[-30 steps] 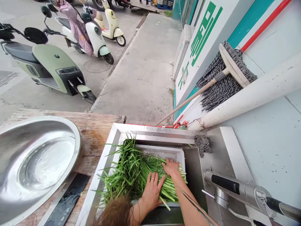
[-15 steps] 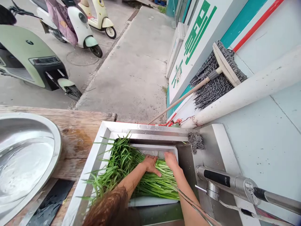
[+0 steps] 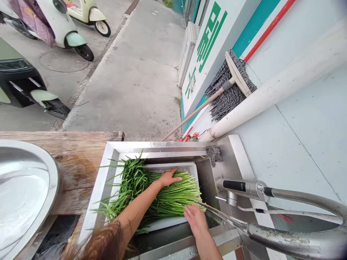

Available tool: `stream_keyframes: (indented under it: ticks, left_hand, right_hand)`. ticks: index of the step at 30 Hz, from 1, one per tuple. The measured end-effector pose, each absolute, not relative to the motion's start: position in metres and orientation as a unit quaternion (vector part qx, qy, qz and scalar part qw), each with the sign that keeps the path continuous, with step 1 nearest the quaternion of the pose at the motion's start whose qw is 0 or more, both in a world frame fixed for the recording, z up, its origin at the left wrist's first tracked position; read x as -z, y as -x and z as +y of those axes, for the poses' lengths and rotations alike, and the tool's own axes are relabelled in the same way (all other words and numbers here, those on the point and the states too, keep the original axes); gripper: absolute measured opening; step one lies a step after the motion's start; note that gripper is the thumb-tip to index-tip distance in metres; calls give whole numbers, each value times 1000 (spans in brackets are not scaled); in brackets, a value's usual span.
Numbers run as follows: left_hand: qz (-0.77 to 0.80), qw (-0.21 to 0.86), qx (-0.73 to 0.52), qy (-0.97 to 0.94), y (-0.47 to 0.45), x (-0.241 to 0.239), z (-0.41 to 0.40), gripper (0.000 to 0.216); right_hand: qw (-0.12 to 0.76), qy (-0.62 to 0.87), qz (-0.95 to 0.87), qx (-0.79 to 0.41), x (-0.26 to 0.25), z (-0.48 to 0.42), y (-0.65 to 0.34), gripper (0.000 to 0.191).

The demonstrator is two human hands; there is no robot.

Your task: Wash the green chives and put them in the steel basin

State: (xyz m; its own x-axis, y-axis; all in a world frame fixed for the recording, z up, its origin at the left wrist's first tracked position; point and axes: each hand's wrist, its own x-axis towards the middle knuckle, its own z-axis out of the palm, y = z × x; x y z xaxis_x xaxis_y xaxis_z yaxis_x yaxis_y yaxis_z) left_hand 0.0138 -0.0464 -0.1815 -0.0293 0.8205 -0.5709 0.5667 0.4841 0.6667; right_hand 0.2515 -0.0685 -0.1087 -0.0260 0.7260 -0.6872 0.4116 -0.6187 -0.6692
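One long wooden bench fills the left of my view, and a wide steel basin rests on it. Butted against the bench's right end sits a steel sink, with a bent faucet reaching over its right rim.

Inside the sink I note a white tray. A bundle of green chives lies across the tray, leafy tips fanned left over the tray's edge, pale cut ends pointing right.

Left hand: flat, palm down, fingers apart. It presses on the far side of the stalks and is clamped on nothing.

Right hand: palm down, fingers uncurled and loosely side by side. It touches the cut ends at the near right corner of the bundle, with no grip that I can see.

Smallest item logged: a steel scourer on the sink's far right corner.
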Motion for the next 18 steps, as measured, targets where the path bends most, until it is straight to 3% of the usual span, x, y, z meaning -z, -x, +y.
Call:
stream_keyframes:
  ticks: [5, 8, 11, 18]
  left_hand:
    - [680, 500, -85, -530, -28, 182, -49, 125]
    - [670, 504, -65, -540, -27, 187, -49, 111]
    - [666, 516, -70, -534, -21, 191, -48, 94]
    - [666, 520, -66, -531, -16, 190, -45, 79]
  right_hand:
    - [153, 681, -574, -429, 110, -11, -245, 26]
    - [127, 643, -660, -367, 112, 13, -241, 18]
    - [104, 612, -712, -329, 117, 19, -234, 22]
    - [90, 584, -755, -284, 128, 22, -223, 15]
